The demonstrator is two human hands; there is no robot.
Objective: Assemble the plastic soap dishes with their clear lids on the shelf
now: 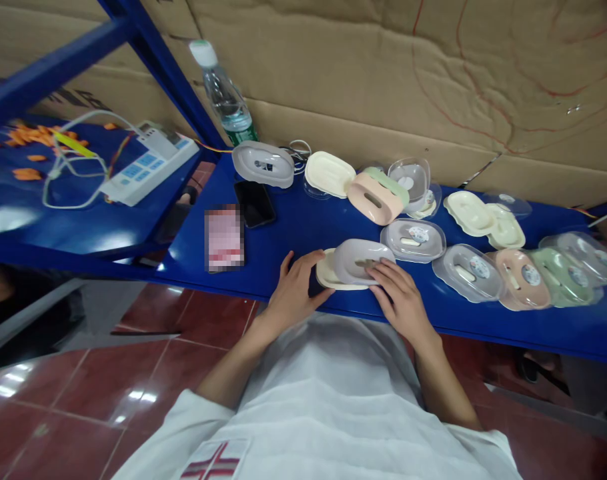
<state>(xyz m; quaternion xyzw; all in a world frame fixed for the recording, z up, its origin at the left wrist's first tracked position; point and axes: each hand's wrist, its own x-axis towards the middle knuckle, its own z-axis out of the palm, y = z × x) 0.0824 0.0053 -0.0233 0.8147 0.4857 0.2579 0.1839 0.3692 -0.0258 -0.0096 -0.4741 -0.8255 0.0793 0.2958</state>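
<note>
At the front edge of the blue table a cream oval plastic tray (pixel 326 272) lies with a grey oval plastic dish (pixel 351 257) over most of it. My left hand (pixel 296 290) grips the tray's left end between thumb and fingers. On the right end of the grey dish, the fingers of my right hand (pixel 397 293) are curled over its rim and inner face. Just beyond my right hand is a grey oval box (pixel 401 233) with a clear cover and a small white piece. Whether the dish and tray are joined cannot be seen.
Several covered boxes, including a peach one (pixel 518 280) and a green one (pixel 563 277), line the right front. Behind are cream trays (pixel 468 213) and a peach shell (pixel 376 200). A phone (pixel 255 203), water bottle (pixel 226 93) and power strip (pixel 151 167) are leftward.
</note>
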